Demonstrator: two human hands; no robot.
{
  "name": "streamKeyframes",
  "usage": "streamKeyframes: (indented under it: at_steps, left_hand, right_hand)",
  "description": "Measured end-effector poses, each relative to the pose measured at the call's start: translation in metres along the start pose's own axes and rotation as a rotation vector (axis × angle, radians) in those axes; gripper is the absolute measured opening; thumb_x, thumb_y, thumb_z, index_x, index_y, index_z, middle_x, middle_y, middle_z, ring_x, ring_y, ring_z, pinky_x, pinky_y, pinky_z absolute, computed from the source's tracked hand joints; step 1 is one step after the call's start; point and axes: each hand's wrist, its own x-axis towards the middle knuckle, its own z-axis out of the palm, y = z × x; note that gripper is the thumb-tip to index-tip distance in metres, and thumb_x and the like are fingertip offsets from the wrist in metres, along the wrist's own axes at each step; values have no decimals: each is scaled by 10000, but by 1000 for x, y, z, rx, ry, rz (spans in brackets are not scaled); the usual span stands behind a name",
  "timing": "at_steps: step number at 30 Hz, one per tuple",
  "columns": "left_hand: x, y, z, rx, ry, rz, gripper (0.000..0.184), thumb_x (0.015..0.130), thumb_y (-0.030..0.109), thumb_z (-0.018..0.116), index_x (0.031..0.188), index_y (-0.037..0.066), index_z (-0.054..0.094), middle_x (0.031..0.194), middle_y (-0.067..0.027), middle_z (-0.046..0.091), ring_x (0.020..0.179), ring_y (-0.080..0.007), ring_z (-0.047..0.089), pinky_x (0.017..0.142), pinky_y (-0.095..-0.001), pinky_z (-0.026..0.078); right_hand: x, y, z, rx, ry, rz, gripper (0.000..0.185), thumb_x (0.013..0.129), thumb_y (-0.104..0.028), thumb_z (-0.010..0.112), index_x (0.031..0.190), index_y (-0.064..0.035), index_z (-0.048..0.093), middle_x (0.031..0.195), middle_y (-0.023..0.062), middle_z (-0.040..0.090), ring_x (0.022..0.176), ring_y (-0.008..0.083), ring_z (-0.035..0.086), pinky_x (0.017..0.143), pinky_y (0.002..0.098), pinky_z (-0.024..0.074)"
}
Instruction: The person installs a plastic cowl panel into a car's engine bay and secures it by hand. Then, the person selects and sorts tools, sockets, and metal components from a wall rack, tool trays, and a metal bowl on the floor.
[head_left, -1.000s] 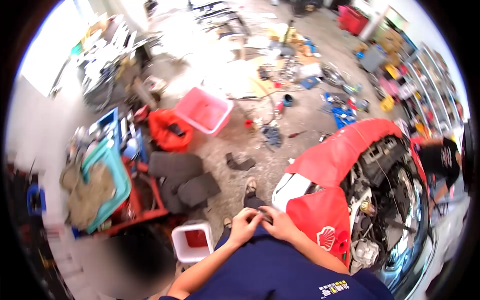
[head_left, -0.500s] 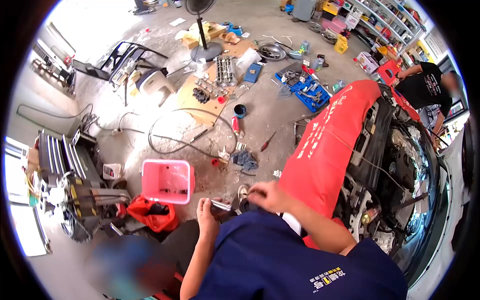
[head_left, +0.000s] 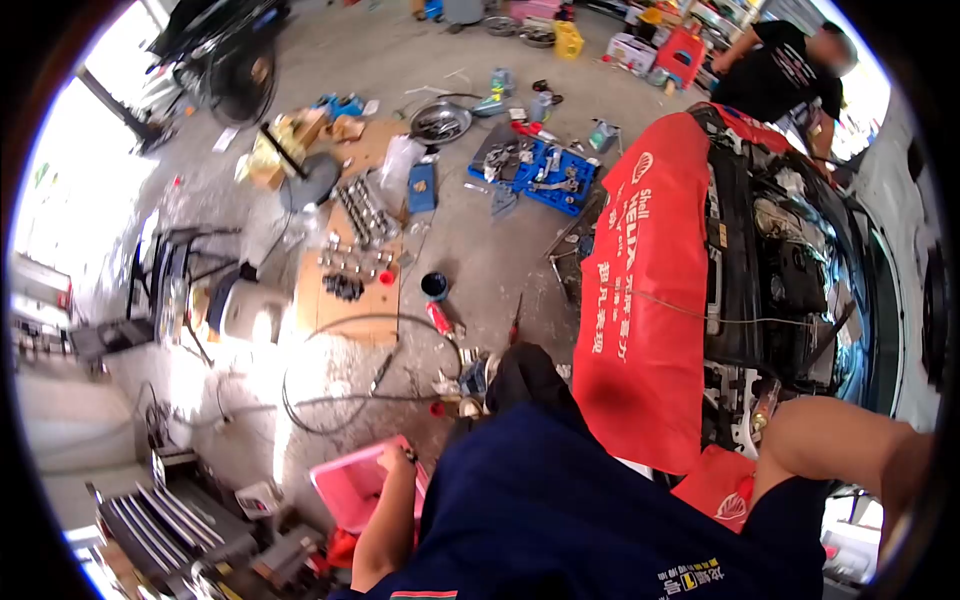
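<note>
My left hand [head_left: 394, 457] is at the rim of the pink basin [head_left: 345, 488], low and left of my body. Its fingers look closed round a small dark thing that I cannot make out. My right arm is bent and raised at the far right, above the engine bay's near end. My right hand [head_left: 905, 475] is a dark blur at the view's edge, and its fingers cannot be made out. The red fender cover [head_left: 645, 290] lies over the car's side, left of the open engine bay [head_left: 785, 270].
A person in black [head_left: 790, 70] leans over the car's far end. On the floor are a blue tool case [head_left: 565, 175], metal engine parts on cardboard [head_left: 365, 212], a looped black hose [head_left: 285, 385], a dark cup [head_left: 434, 286] and a fan [head_left: 240, 85]. A drawer cabinet [head_left: 165, 525] stands lower left.
My hands have moved apart: the left down to the basin, the right far out to the right. The metallic object once in my left hand no longer shows clearly. The view has shifted.
</note>
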Motion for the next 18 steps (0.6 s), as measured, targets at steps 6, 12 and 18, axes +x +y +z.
streamKeyframes:
  at_steps: [6, 12, 18]
  left_hand:
    - [77, 41, 86, 340, 0, -40, 245, 883, 135, 437, 1099, 29, 396, 784, -191, 551, 452, -291, 514, 368, -404, 419]
    - [38, 97, 255, 563, 46, 231, 269, 900, 128, 466, 1144, 24, 426, 865, -207, 573, 468, -318, 549, 385, -440, 441]
    - [27, 135, 414, 826, 27, 460, 365, 936, 152, 501, 1239, -27, 401, 999, -224, 583, 747, -324, 610, 630, -416, 519]
  right_hand:
    - [3, 94, -10, -110, 76, 39, 101, 934, -196, 599, 974, -122, 654, 641, -6, 504, 513, 92, 449, 453, 242, 335]
    - [-40, 255, -48, -160, 135, 115, 102, 938, -194, 595, 976, -113, 645, 646, -5, 506, 512, 90, 445, 457, 239, 332]
    - [-80, 438, -114, -138, 161, 200, 104, 943, -192, 591, 978, -105, 636, 650, -4, 509, 512, 88, 441, 460, 237, 330]
